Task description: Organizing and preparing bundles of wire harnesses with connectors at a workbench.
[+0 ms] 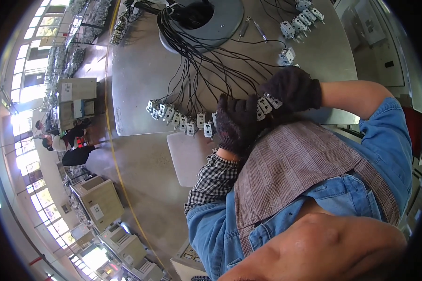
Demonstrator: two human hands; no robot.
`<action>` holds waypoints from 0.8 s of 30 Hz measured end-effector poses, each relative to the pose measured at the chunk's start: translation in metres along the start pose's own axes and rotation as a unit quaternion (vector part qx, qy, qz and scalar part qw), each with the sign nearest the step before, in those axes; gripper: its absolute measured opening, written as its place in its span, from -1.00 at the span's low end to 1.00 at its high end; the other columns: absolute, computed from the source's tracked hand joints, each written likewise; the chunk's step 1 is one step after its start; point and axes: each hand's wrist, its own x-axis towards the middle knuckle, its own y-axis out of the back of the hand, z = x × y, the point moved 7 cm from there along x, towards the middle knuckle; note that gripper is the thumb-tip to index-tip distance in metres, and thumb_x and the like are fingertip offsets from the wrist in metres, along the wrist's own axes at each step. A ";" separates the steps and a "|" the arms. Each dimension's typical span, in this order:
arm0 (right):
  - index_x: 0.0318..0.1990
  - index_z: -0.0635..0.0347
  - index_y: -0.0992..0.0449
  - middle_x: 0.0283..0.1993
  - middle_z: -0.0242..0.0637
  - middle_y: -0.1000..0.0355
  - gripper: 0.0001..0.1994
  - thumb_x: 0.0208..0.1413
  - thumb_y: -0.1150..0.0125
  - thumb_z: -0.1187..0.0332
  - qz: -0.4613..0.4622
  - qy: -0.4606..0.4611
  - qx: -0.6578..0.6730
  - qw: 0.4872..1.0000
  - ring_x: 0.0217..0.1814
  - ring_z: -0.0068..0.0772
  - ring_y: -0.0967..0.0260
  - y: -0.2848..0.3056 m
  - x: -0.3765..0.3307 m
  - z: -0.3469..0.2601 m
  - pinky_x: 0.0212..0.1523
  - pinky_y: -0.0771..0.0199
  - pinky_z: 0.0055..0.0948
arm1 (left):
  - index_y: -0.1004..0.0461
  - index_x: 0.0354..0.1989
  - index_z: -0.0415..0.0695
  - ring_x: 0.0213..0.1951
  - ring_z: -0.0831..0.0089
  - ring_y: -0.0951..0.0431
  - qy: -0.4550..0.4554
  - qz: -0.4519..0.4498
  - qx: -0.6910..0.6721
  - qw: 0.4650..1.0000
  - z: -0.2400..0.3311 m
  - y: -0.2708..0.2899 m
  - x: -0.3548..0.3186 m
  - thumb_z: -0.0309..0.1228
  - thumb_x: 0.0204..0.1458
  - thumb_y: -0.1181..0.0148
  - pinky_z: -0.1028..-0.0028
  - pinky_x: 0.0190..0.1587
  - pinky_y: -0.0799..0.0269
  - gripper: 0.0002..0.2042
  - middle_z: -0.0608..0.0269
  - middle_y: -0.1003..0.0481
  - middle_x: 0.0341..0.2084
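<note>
Small silver metal blocks with white parts, each on a thin black cable, form a row along the near table edge. My left hand, in a dark knitted glove, is curled over the right part of this row and hides what lies beneath it. Between my hands, several more blocks show. My right hand, gloved alike, closes on these blocks from the right; its fingertips are partly hidden. One single block lies beyond my right hand on its own cable.
A bundle of black cables fans out from a round grey stand on the metal table. A screwdriver-like tool and another block group lie far right. A pale stool stands below the edge. People are far left.
</note>
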 end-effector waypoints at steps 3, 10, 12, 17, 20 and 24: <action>0.25 0.20 -0.41 -0.08 -0.24 -0.47 -0.26 0.01 -0.35 -0.11 0.007 -0.014 0.079 0.997 -0.02 -0.16 -0.45 0.003 -0.001 -0.010 0.01 -0.46 -0.19 | -0.51 -0.02 -0.20 -0.26 0.15 -0.60 -0.004 0.013 -0.014 1.000 0.001 0.004 0.001 0.11 -0.06 -0.38 -0.01 0.19 -0.31 -0.37 0.10 -0.57 -0.39; 0.25 0.20 -0.41 -0.14 -0.19 -0.49 -0.30 0.01 -0.39 -0.02 0.137 0.031 -0.123 0.982 -0.10 -0.14 -0.49 0.009 -0.006 -0.017 -0.06 -0.51 -0.20 | -0.52 0.01 -0.19 -0.28 0.12 -0.62 -0.014 -0.010 0.004 1.000 -0.001 -0.003 0.001 0.19 -0.01 -0.34 0.09 0.12 -0.38 -0.33 0.06 -0.59 -0.42; 0.18 0.20 -0.45 -0.13 -0.18 -0.50 -0.36 0.03 -0.37 -0.01 0.077 0.036 -0.030 0.996 -0.12 -0.12 -0.51 -0.004 0.000 -0.003 -0.09 -0.52 -0.19 | -0.51 0.00 -0.18 -0.29 0.13 -0.62 -0.021 0.002 -0.005 1.000 -0.003 -0.003 0.000 0.19 -0.02 -0.35 0.09 0.11 -0.39 -0.34 0.06 -0.58 -0.44; -0.01 0.13 -0.51 -0.21 -0.18 -0.53 -0.55 0.07 -0.30 0.02 -0.141 -0.027 0.241 0.960 -0.22 -0.08 -0.53 -0.005 0.020 0.005 -0.21 -0.52 -0.15 | -0.51 -0.03 -0.16 -0.34 0.13 -0.61 -0.008 -0.002 -0.014 1.000 -0.007 -0.005 -0.001 0.15 -0.02 -0.37 0.09 0.06 -0.42 -0.38 0.08 -0.56 -0.48; -0.07 0.07 -0.51 -0.30 -0.19 -0.52 -0.62 0.09 -0.28 0.03 -0.032 -0.005 0.191 0.981 -0.27 -0.08 -0.52 -0.014 0.010 -0.004 -0.24 -0.52 -0.16 | -0.51 -0.05 -0.15 -0.38 0.14 -0.60 -0.026 0.004 -0.019 0.999 -0.007 -0.001 -0.001 0.13 -0.02 -0.39 0.11 0.03 -0.43 -0.41 0.11 -0.54 -0.50; -0.06 0.03 -0.53 -0.29 -0.22 -0.52 -0.62 0.08 -0.29 0.01 0.001 -0.003 0.104 0.995 -0.24 -0.11 -0.53 0.004 0.015 -0.003 -0.22 -0.53 -0.12 | -0.50 -0.07 -0.16 -0.40 0.14 -0.60 -0.025 0.000 -0.031 0.999 -0.008 0.002 -0.001 0.11 -0.02 -0.40 0.13 0.02 -0.44 -0.42 0.12 -0.55 -0.50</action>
